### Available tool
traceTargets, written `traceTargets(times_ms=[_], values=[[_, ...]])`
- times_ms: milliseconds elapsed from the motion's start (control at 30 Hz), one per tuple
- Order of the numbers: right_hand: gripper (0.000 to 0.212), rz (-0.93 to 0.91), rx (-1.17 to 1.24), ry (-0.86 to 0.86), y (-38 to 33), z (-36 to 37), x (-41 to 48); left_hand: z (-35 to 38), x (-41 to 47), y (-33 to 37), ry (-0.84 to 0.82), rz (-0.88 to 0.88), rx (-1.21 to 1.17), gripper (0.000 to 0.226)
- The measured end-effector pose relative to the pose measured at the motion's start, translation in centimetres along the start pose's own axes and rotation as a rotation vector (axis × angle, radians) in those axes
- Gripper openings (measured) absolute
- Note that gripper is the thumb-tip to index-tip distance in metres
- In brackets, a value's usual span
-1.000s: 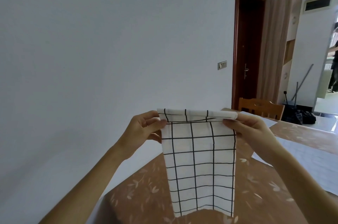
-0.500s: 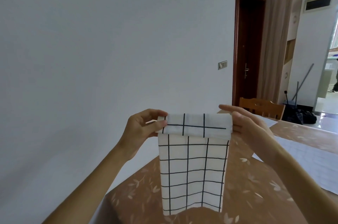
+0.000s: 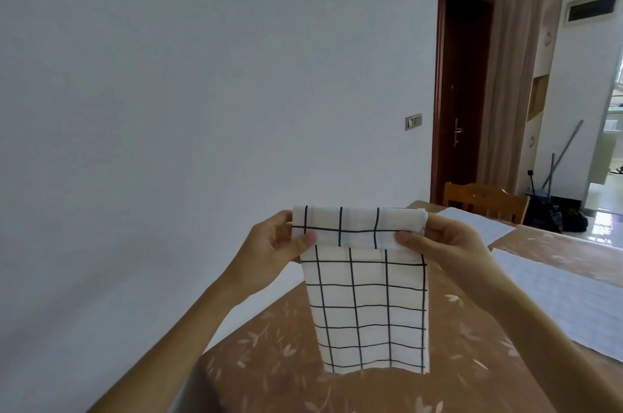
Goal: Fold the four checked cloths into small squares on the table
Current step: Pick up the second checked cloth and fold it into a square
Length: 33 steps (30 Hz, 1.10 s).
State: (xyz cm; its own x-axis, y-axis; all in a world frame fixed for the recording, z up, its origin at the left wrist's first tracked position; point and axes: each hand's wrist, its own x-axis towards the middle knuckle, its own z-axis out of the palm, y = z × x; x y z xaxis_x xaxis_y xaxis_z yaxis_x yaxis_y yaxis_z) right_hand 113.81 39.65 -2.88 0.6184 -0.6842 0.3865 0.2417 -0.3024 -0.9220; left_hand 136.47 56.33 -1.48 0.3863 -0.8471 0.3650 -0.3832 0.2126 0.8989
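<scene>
Head: hands (image 3: 269, 245) in pinch-grip on cloth (image 3: 367, 311)

The black-checked white cloth (image 3: 367, 304) hangs upright in mid-air, top edge folded down into a narrow band; at its three o'clock a far pale cloth (image 3: 472, 225) and a near pale cloth (image 3: 559, 298) lie flat.

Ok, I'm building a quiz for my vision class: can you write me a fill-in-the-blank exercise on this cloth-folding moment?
1. The left hand and the right hand pinch the checked cloth by its folded-over ____ edge.
2. The cloth's grid lines are ____ on white.
3. At the far end of the table stands a wooden ____.
Missing words: top; black; chair.
</scene>
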Motion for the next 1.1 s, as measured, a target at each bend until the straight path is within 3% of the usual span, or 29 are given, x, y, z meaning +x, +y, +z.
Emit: traceTargets(times_ms=[167,367,633,867,1000,1100], values=[[0.02,0.012,0.043,-0.01,0.0,-0.2,-0.3,0.0,-0.2,-0.5,-0.02,-0.018,0.017,0.027],[0.027,0.065,-0.053,-0.182,0.1,0.1,-0.8,0.0,0.1,-0.3,0.066,0.004,0.024,0.024],[0.026,0.056,-0.039,-0.07,0.5,0.0,-0.7,-0.1,-0.2,0.0,0.056,-0.001,0.042,0.03],[0.02,0.011,0.016,-0.02,0.3,0.0,-0.8,-0.9,-0.4,0.0,-0.017,-0.039,-0.088,0.019],[0.05,-0.068,-0.032,-0.059,0.1,-0.5,-1.0,-0.9,-0.2,0.3,-0.003,-0.052,-0.146,0.036],[0.054,-0.106,-0.024,-0.039,-0.2,-0.5,-0.8,-0.9,0.1,0.3,-0.03,-0.109,-0.255,0.044]])
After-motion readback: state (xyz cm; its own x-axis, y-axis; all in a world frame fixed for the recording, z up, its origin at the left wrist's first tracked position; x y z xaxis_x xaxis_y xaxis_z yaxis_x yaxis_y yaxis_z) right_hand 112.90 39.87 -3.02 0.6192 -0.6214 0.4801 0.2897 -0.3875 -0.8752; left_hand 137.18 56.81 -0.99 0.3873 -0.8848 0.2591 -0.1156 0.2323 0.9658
